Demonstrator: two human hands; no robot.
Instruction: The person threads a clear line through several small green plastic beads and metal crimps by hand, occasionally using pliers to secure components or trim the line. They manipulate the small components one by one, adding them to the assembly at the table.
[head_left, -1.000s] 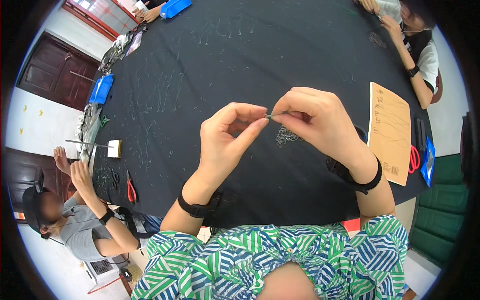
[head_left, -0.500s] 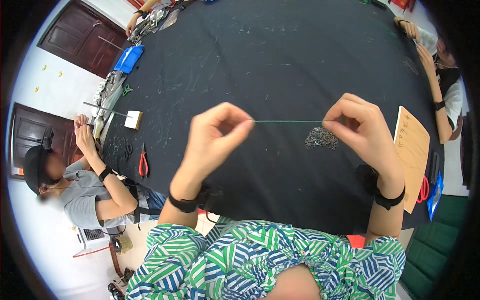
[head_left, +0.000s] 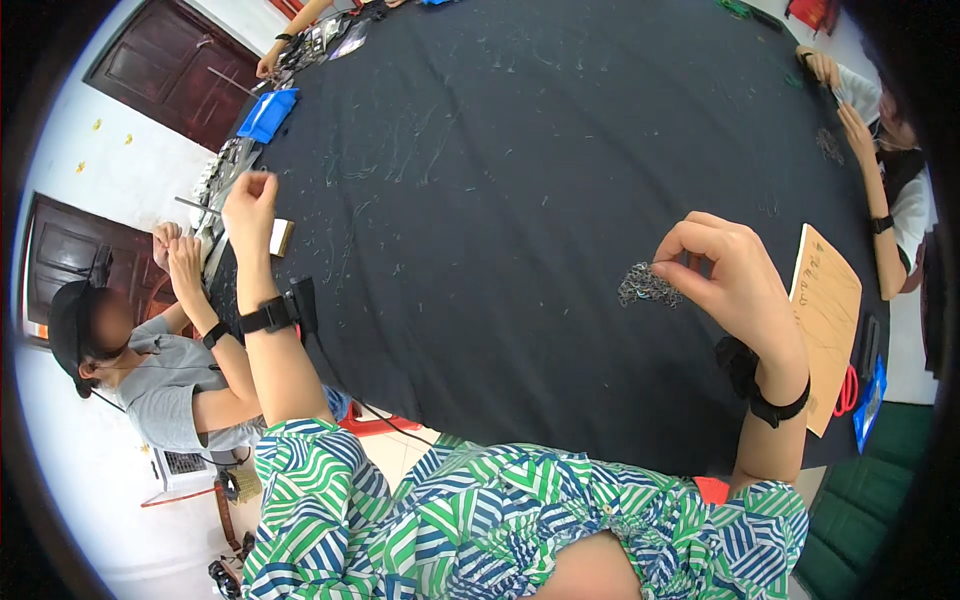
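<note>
My left hand (head_left: pixel 250 210) is raised over the far left of the black cloth, its fingers pinched together. What it holds, if anything, is too small to make out. On the right, my right hand (head_left: pixel 728 275) also keeps thumb and forefinger pinched, just beside a small heap of thin, dark metal pieces (head_left: pixel 645 288). No cord can be made out between the two hands. Fine greenish threads (head_left: pixel 410 145) lie scattered over the black cloth (head_left: pixel 500 330).
A brown cardboard sheet (head_left: pixel 825 320), red-handled scissors (head_left: pixel 847 390) and a blue packet (head_left: pixel 871 405) lie at the right edge. Behind my left hand are a white block (head_left: pixel 281 238) and a blue tray (head_left: pixel 267 115). Co-workers (head_left: pixel 165 370) sit around the table.
My left hand has swung far out to the left. The green cord stretched between my hands before no longer shows. My right hand stays nearly in place.
</note>
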